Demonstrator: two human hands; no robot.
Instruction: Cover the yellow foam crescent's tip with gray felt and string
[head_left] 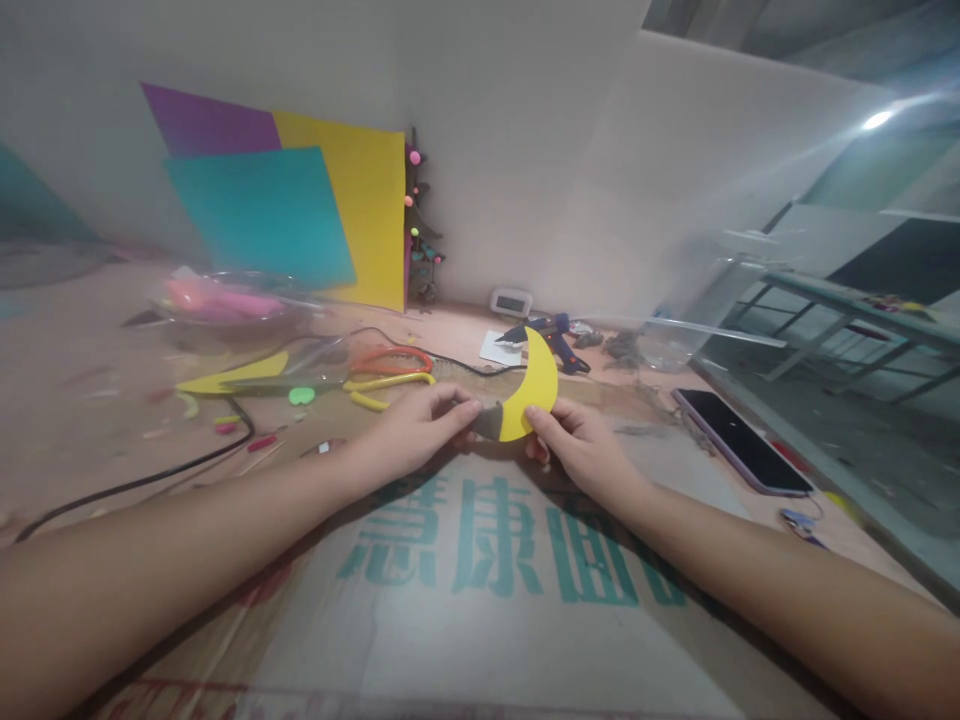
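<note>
The yellow crescent cutout (pixel 541 385) is located between the two hands, above the far part of a worksheet (pixel 487 640) printed with teal characters. One tip points up; the lower left end bears a dark grey section. The left hand (pixel 416 425) grasps the grey end between thumb and fingers. The right hand (pixel 589 440) pinches the lower right edge, thumb on the near face and fingers behind.

Behind the cutout, a dark blue glue gun (pixel 568 352) lies on its side, nozzle over a white card (pixel 495 350). A small white digital display unit (pixel 511 301) stands against the wall.

Scissors (pixel 390 380) with one red and one yellow handle lie beyond the left hand. A green piece (pixel 301 396) lies just beside the blades. A smartphone (pixel 742 440), screen dark, lies to the right. Purple (pixel 214 120), teal (pixel 255 215) and yellow sheets (pixel 375 220) lean against the wall at left.
</note>
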